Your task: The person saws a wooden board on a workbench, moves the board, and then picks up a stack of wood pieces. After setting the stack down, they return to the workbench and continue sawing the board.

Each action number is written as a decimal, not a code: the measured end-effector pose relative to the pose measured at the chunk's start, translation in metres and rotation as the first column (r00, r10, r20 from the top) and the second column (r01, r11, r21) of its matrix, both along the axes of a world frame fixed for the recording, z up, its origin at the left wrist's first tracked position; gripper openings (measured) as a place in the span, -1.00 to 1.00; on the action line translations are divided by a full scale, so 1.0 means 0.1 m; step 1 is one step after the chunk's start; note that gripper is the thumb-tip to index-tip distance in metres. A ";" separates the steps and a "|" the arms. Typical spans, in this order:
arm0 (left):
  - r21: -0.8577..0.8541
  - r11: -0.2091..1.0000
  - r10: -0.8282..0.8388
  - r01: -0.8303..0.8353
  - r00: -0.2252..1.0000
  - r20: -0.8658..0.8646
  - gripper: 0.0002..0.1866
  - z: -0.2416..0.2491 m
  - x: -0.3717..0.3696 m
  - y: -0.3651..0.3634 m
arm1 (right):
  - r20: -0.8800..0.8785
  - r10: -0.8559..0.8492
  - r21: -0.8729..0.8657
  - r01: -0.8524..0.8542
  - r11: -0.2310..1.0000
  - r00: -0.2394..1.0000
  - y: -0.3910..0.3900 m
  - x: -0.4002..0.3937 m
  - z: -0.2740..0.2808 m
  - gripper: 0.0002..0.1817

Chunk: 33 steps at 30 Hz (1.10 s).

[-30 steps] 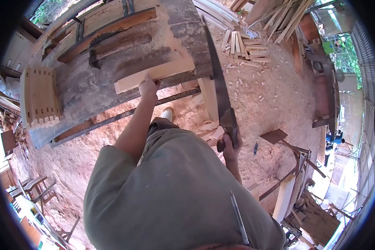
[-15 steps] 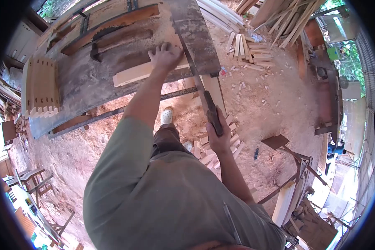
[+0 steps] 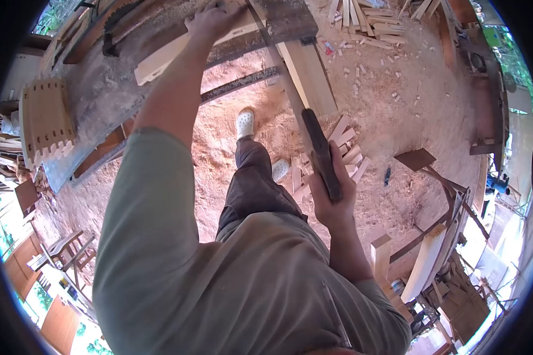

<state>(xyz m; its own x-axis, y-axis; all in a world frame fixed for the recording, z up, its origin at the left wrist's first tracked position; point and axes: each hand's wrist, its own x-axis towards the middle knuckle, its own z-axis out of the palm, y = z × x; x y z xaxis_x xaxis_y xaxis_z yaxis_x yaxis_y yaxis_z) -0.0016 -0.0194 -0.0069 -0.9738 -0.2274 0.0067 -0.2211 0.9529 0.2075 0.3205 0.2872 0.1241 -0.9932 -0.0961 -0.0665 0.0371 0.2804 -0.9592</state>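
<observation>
My right hand (image 3: 334, 192) is wrapped around the dark handle of a handsaw (image 3: 321, 151). The blade stretches up and away to the bench edge, beside a pale wooden piece (image 3: 237, 31) lying on the workbench (image 3: 225, 54). On top of that piece rests my left hand (image 3: 210, 22), fingers apart and pressing down, just left of the blade; the top of the frame hides part of it. Where the blade's far end meets the wood is hard to make out.
Pale boards (image 3: 305, 74) jut from beneath the bench near the blade. Offcuts (image 3: 352, 151) lie by my feet. A stack of notched wooden pieces (image 3: 46, 121) stands at the bench's left end. More strips (image 3: 361, 18) lie on the dusty floor, top right.
The saw and my right hand have drawn back toward my body. My view has tilted down, so the bench and my left hand appear higher. My left hand stays on the wood.
</observation>
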 end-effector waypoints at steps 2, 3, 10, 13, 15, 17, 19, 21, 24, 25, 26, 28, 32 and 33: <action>0.041 0.998 -0.034 0.037 0.997 -0.065 -0.13 0.01 0.04 0.02 | -0.051 0.011 0.013 -0.011 1.000 0.999 0.01 -0.02 -0.05 -0.32; 0.074 0.994 -0.072 0.082 0.988 -0.138 -0.23 0.13 0.06 0.05 | -0.110 0.017 0.021 -0.015 1.000 0.994 0.02 -0.04 -0.08 -0.34; 0.214 0.977 0.021 -0.011 0.999 -0.046 -0.02 0.20 0.04 0.05 | -0.001 0.016 -0.049 -0.016 0.999 1.000 -0.40 -0.87 -0.20 -0.39; 0.124 0.990 0.069 -0.064 0.997 -0.040 -0.04 0.29 0.10 0.12 | 0.046 -0.029 -0.050 0.031 0.998 0.999 -0.17 -0.43 -0.16 -0.38; 0.289 0.957 0.028 0.006 0.993 -0.112 -0.07 0.15 0.06 0.04 | 0.059 -0.032 -0.061 0.036 0.998 0.998 -0.01 -0.15 -0.07 -0.37; 0.301 0.953 -0.002 0.021 0.998 -0.065 -0.06 0.06 -0.03 -0.02 | 0.067 -0.034 -0.074 0.039 0.996 0.997 0.01 -0.16 -0.11 -0.36; 0.317 0.947 -0.044 0.048 0.999 -0.018 -0.05 0.11 0.03 0.04 | 0.157 -0.025 -0.050 0.033 0.998 0.987 -0.13 -0.50 -0.07 -0.36; 0.129 0.991 0.048 -0.032 0.991 -0.124 -0.19 0.36 0.19 0.18 | 0.221 -0.022 -0.011 0.025 1.000 0.975 -0.28 -0.84 -0.10 -0.36; 0.059 0.996 -0.075 0.071 0.994 0.074 -0.07 0.07 0.03 0.00 | 0.019 -0.006 -0.054 0.007 0.999 1.000 -0.36 -0.98 -0.19 -0.36; 0.060 0.995 -0.080 0.076 0.994 0.074 -0.07 0.04 0.03 0.01 | 0.065 -0.017 -0.050 0.021 0.999 0.998 -0.32 -0.86 -0.14 -0.36; 0.021 0.997 -0.074 0.074 0.997 0.001 -0.08 0.00 0.04 0.02 | 0.113 -0.029 -0.044 0.034 0.998 0.993 -0.28 -0.74 -0.10 -0.36; -0.021 0.997 -0.078 0.076 0.995 -0.062 -0.09 -0.02 0.08 0.02 | 0.090 -0.032 -0.072 0.038 0.997 0.995 -0.16 -0.52 -0.09 -0.36; 0.051 0.997 -0.064 0.063 0.998 0.020 -0.19 0.19 0.11 0.10 | -0.022 -0.006 -0.022 0.005 1.000 1.000 -0.40 -1.06 -0.12 -0.39; 0.102 0.994 -0.035 0.030 0.998 0.049 -0.21 0.25 0.10 0.12 | 0.074 0.013 0.000 -0.013 1.000 0.997 -0.49 -1.24 -0.09 -0.40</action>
<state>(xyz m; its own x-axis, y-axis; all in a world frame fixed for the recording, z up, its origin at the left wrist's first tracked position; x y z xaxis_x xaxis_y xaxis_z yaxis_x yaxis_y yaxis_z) 0.0086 -0.0079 0.0182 -0.9791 -0.1929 -0.0641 -0.2032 0.9343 0.2928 0.1967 0.2386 0.1154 -0.9842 -0.1084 -0.1403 0.1049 0.2820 -0.9537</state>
